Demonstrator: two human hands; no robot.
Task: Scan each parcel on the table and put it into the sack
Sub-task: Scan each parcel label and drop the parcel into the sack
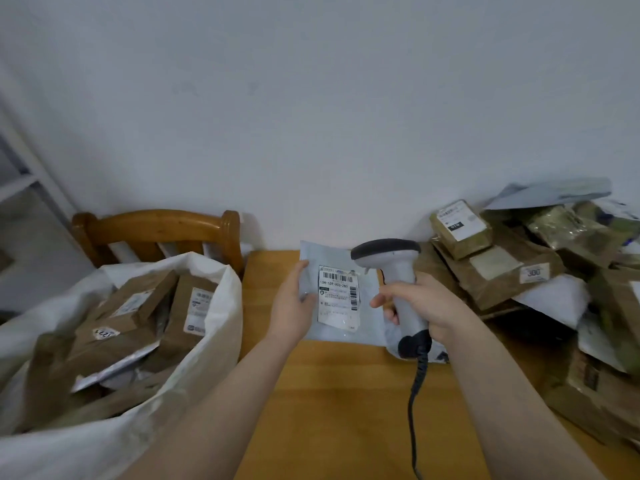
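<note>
My left hand (294,303) grips the left edge of a flat grey-white mailer parcel (332,258), held over the wooden table (332,393) with its barcode label (337,297) facing me. My right hand (420,303) grips the handle of a white barcode scanner (391,258), whose dark-topped head sits just right of the label. A black coiled cable (415,393) hangs from the handle. The white sack (214,327) stands open at the left, holding several brown parcels (131,306).
A heap of brown and grey parcels (519,268) covers the right end of the table. A wooden chair back (156,226) stands behind the sack against the white wall. A pale frame (31,174) is at far left.
</note>
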